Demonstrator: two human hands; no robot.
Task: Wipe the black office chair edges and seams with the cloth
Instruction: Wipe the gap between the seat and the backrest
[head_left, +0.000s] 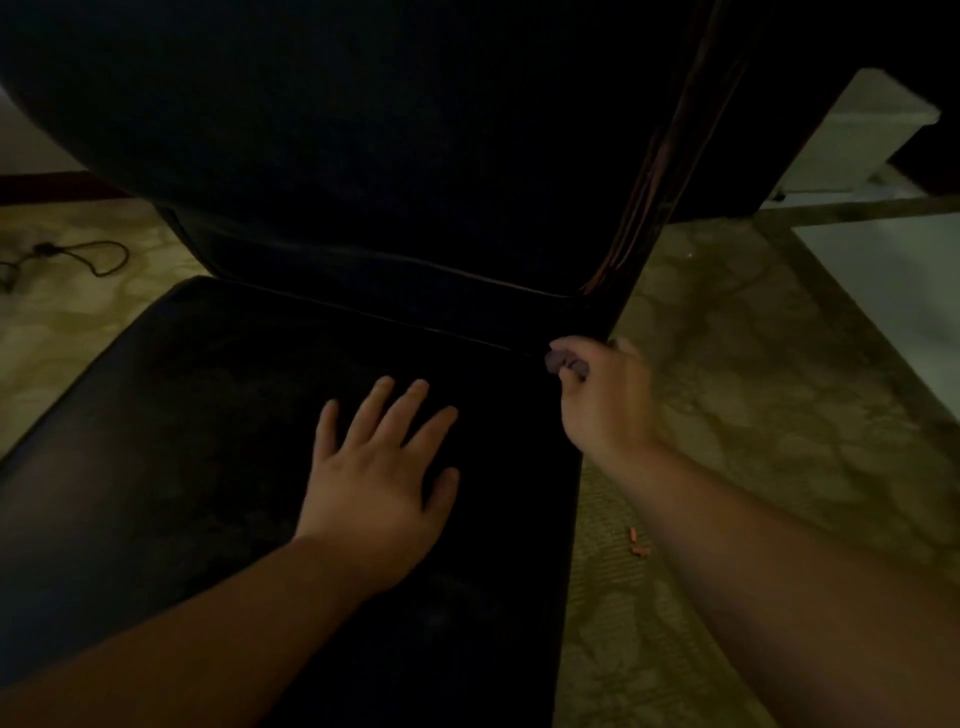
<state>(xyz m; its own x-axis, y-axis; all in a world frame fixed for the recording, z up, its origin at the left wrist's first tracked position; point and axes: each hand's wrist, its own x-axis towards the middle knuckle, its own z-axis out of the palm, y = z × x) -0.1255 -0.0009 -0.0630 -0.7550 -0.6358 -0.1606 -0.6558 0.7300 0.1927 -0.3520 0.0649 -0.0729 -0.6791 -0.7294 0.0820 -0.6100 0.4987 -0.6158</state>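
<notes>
Left hand flat, fingers spread, pressing on black chair seat; right hand pinching small dark cloth against rear right seat corner seam

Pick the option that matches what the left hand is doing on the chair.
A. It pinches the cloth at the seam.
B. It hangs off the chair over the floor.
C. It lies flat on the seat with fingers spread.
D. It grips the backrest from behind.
C: the left hand lies palm down with fingers spread on the seat, while the right hand holds the small bunched cloth at the seat's back corner.
</notes>
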